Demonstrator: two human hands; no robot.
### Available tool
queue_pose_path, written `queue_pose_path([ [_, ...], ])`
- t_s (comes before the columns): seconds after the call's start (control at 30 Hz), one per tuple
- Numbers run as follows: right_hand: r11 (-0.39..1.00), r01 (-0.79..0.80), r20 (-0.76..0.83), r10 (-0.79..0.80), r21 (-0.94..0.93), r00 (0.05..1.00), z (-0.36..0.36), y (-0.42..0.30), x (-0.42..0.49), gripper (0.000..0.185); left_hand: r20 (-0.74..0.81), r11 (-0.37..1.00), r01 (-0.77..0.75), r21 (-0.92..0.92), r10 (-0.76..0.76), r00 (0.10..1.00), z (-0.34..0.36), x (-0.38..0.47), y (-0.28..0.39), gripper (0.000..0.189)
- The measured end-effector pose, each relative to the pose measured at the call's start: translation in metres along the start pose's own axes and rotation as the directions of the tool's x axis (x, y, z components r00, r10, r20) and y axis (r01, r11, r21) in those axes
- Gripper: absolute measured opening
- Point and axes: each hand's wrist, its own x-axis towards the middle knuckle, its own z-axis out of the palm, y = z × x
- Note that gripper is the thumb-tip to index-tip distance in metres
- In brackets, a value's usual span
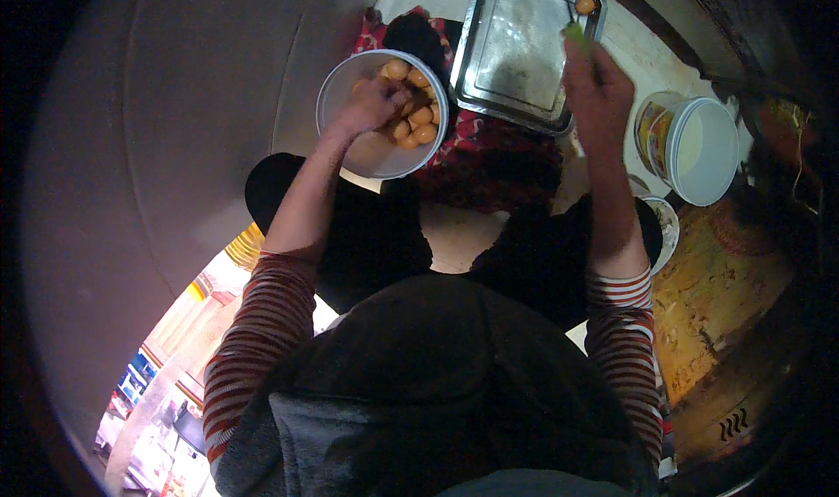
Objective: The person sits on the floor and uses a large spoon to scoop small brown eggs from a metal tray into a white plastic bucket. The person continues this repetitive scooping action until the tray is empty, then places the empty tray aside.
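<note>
My left hand (377, 103) reaches down into a translucent plastic bucket (367, 159) among several round orange-brown balls (425, 133), possibly eggs or dough balls. Its fingertips are hidden, so I cannot tell whether they grip one. My right hand (596, 84) grips a thin tool by its green handle (575, 33), above the right side of a shallow rectangular metal tray (514, 44). The tool's narrow dark end lies close to a single orange-brown ball (585, 5) in the tray's far right corner; contact between them cannot be made out.
A red-and-black patterned cloth (485, 156) lies under the tray and bucket. To the right, a plastic tub (704, 153) leans on its side near another white container (665, 228). A grey wall-like surface (196, 103) rises on the left. My dark-clothed knees (367, 241) flank the cloth.
</note>
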Motion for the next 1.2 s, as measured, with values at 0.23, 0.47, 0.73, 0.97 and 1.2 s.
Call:
queue_pose_path([
  [0.23, 0.899, 0.142, -0.287, -0.019, 0.413, 0.958, -0.063, -0.029, 0.017, 0.030, -0.320, 0.938, -0.228, -0.263, 0.138, 0.937, 0.017, 0.072, 0.097, 0.024],
  [0.47, 0.929, -0.117, -0.333, 0.240, 0.351, 0.912, -0.096, -0.036, -0.013, 0.030, -0.006, 0.851, -0.434, 0.295, 0.455, 0.890, 0.168, 0.301, 0.153, 0.064],
  [0.73, 0.881, -0.153, -0.248, 0.287, 0.447, 0.925, -0.104, -0.028, -0.022, 0.029, 0.047, 0.876, -0.159, 0.455, 0.154, 0.987, 0.222, 0.303, 0.145, 0.033],
  [0.97, 0.877, -0.152, -0.172, 0.254, 0.456, 0.952, -0.083, -0.024, -0.014, 0.028, -0.162, 0.888, -0.336, 0.314, 0.398, 0.903, 0.214, 0.291, 0.131, 0.043],
  [1.2, 0.901, -0.138, -0.150, 0.217, 0.412, 0.965, -0.083, -0.010, -0.011, 0.023, -0.142, 0.995, -0.067, 0.079, 0.078, 0.987, 0.253, 0.317, 0.101, 0.031],
])
